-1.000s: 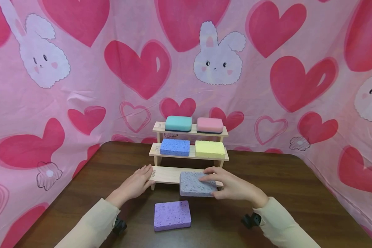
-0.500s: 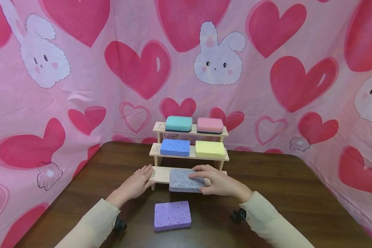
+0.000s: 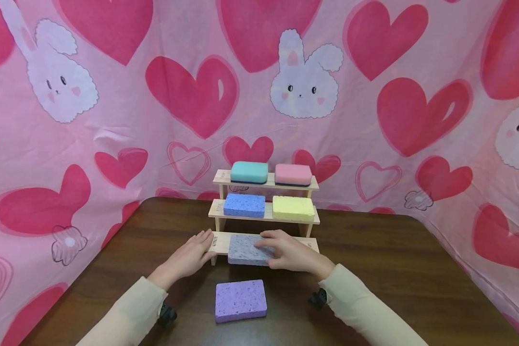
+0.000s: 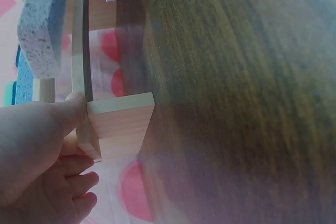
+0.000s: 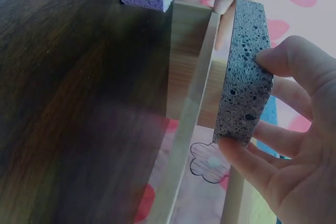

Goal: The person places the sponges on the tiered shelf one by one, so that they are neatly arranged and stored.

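A grey speckled sponge [image 3: 247, 249] is over the left-middle part of the bottom step of a three-step wooden stand [image 3: 222, 244]. My right hand [image 3: 291, 253] grips it by its right end, thumb and fingers on its edges. The right wrist view has the sponge [image 5: 244, 72] tilted on edge, a slight gap between it and the plank. At the bottom step's left end, my left hand [image 3: 189, 255] holds the plank; in the left wrist view its thumb [image 4: 73, 109] lies against the front edge. A purple sponge [image 3: 240, 301] lies on the table before the stand.
On the middle step sit a blue sponge [image 3: 244, 205] and a yellow sponge [image 3: 293, 208]. The top step bears a teal sponge [image 3: 249, 172] and a pink sponge [image 3: 292, 175]. Behind the dark wooden table [image 3: 393, 269] hangs a pink heart-patterned cloth [image 3: 251, 96].
My right hand has carried the grey sponge leftward and slightly back along the bottom step. The left hand and the purple sponge have stayed in place.
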A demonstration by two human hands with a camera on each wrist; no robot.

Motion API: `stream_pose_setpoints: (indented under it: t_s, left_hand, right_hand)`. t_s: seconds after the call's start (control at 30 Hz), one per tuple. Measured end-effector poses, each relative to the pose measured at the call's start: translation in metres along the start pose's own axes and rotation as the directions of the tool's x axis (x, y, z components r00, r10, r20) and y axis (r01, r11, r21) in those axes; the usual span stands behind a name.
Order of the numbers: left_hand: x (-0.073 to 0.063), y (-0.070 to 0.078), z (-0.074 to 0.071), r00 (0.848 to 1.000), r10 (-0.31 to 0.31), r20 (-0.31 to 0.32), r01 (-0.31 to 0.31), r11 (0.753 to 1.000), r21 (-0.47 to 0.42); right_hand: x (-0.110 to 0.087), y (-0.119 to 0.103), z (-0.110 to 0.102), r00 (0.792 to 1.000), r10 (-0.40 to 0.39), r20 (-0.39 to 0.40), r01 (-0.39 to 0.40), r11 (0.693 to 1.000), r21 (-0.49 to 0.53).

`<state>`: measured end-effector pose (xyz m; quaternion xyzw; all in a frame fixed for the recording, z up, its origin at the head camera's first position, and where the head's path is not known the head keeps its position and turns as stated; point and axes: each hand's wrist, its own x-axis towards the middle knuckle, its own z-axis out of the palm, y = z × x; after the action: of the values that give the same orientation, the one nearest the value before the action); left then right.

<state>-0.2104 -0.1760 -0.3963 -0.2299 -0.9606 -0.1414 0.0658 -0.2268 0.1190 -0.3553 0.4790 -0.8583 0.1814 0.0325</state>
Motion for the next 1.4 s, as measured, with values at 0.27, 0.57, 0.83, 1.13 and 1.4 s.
stream_pose_setpoints:
  t_s: [0.27,0.57,0.83,1.13,1.4]
  left_hand:
    - [0.000,0.000,0.001,1.000,0.004,0.002,-0.004,1.000,0.002]
    - [0.001,0.000,0.001,1.000,-0.017,0.021,0.017,1.000,-0.021]
    - [0.003,-0.001,0.001,0.999,-0.027,0.027,0.027,0.999,-0.022]
    - [0.001,-0.001,0.001,0.998,-0.039,0.038,0.041,0.999,-0.034]
    - [0.001,-0.001,0.001,0.999,-0.039,0.034,0.040,0.999,-0.028]
  right_hand:
    - [0.011,0.004,0.011,1.000,0.022,-0.009,-0.023,1.000,-0.011]
    - [0.022,0.006,0.017,0.996,0.084,-0.012,-0.084,0.996,-0.002]
    - [0.028,0.007,0.020,0.996,0.087,-0.031,-0.087,0.996,0.009]
    - [0.032,0.008,0.022,0.993,0.118,-0.021,-0.117,0.993,0.027]
    - [0.035,0.009,0.021,0.992,0.128,-0.011,-0.128,0.991,0.028]
